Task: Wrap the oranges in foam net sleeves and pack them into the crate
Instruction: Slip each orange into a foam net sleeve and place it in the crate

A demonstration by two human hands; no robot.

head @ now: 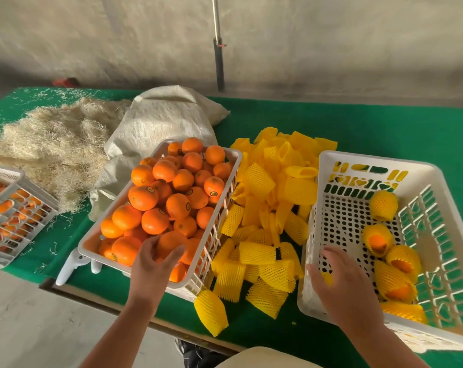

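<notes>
A white basket (97, 232) heaped with bare oranges stands in the middle. My left hand (152, 264) grips one orange (169, 241) at the basket's near end. A pile of yellow foam net sleeves (267, 208) lies between the basket and a white crate (434, 176) on the right. Several sleeved oranges (383, 204) lie along the crate's right side. My right hand (342, 285) hovers over the crate's near left corner, its fingers spread and holding nothing.
A second white crate of oranges (12, 216) sits at the left edge. Straw-like packing fibre (52, 144) and a white woven sack (161, 120) lie behind the basket on the green table cover (384, 128). A white handled tool (71, 266) lies by the basket's near corner.
</notes>
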